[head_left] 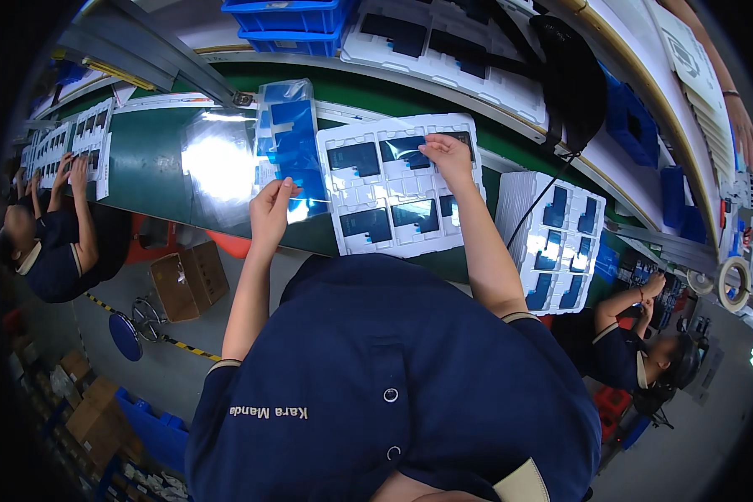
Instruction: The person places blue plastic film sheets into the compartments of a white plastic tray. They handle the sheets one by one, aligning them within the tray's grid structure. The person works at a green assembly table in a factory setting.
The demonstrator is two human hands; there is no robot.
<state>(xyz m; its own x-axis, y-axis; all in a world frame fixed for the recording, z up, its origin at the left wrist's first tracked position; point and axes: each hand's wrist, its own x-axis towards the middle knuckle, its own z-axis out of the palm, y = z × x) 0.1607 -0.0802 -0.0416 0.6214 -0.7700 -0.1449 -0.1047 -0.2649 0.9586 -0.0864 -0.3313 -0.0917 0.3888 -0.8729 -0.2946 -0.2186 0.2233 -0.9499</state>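
Observation:
A white plastic tray [404, 186] lies before me, with dark flat panels in its compartments. My right hand [449, 159] is over the tray's far side, thumb and finger pinched at the edge of the far middle panel [404, 151]. Whether it grips the panel or a thin film on it cannot be made out. Left of the tray, my left hand [271, 211] is closed in a pinch beside blue film sheets [291, 125]. A thin pale strip runs from near its fingertips toward the tray; what the fingers hold is too small to name.
Clear plastic sheets [217, 159] lie glaring on the green table [142, 155]. A stack of filled trays [552, 243] stands at right, with a black cable in front. Blue bins [289, 17], another tray [443, 50] and a black bag [569, 79] sit beyond. Co-workers sit at both sides.

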